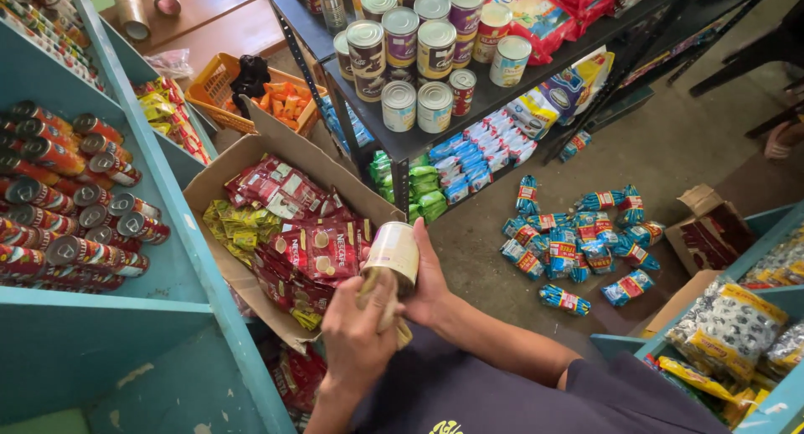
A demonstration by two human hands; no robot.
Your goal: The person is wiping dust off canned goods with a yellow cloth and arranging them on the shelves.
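My right hand [432, 285] grips a cream-labelled tin can [394, 251] from behind, holding it tilted with its silver end facing left. Against the can's lower side my left hand [355, 332] presses a tan cloth [387, 310], fingers closed around it. Both hands hover over an open cardboard box [219, 170] filled with red and yellow sachet strips [311, 243].
Teal shelves [180, 233] at left hold stacked red cans [75, 199]. A black rack [494, 90] ahead carries several tins, with packets below. Blue snack packs [578, 245] lie on the concrete floor. An orange basket [213, 86] stands behind the box. Teal bins [662, 342] of packets are at right.
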